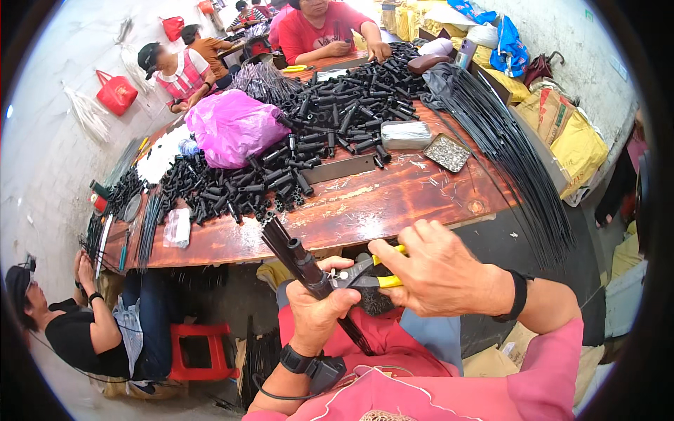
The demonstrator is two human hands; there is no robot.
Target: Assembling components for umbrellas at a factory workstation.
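Observation:
My left hand (319, 305) is wrapped round a black plastic tube (307, 266) and a bundle of thin black rods (357, 335), which slants across my lap. In my right hand (449, 270) is a pair of yellow-handled pliers (390, 281), gripped by the handles. The jaws point left and meet a small whitish piece (335, 275) at the left fingertips, beside the tube. Whether the jaws are closed on that piece, I cannot tell.
Black tubes lie heaped on the wooden table (421, 189) ahead, with a pink plastic bag (235, 130) among them. A small tray (447, 153) of whitish bits sits near long black rods (509, 133). A red stool (203, 351) stands left. Several people sit around the table.

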